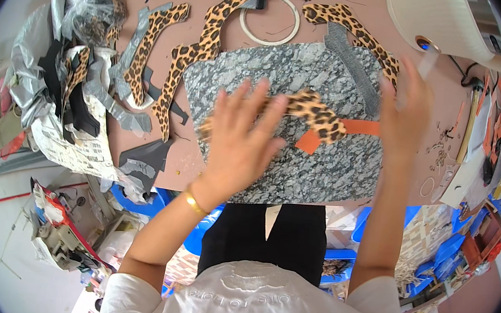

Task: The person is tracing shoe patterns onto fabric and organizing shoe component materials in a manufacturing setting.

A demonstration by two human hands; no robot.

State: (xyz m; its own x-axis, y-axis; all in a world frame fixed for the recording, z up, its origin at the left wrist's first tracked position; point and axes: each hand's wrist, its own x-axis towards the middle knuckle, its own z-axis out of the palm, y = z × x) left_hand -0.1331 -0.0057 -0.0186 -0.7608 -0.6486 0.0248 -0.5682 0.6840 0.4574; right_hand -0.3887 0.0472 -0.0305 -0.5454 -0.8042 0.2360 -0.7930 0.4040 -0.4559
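Observation:
My left hand (237, 136) lies with its fingers spread over a curved leopard-print piece (317, 114), covering part of it. That piece rests on a grey, stone-patterned board (316, 176). Beside its right end are an orange tab (308, 142) and an orange strip (362, 127). My right hand (405, 112) is raised over the board's right edge and smeared by motion. A pale, blurred stick-like shape (428, 63) shows by its fingers; whether the hand holds it is unclear. Near this hand lies another leopard-print piece (355, 26) with a grey textured strip (353, 66).
Further leopard-print pieces (155, 43) (216, 26) lie at the left and far side of the pink table (183, 177). A white ring (267, 40) is behind the board. Plastic-wrapped scraps (97, 12) crowd the left; a cream container (439, 20) stands far right. Blue bins (340, 262) sit below.

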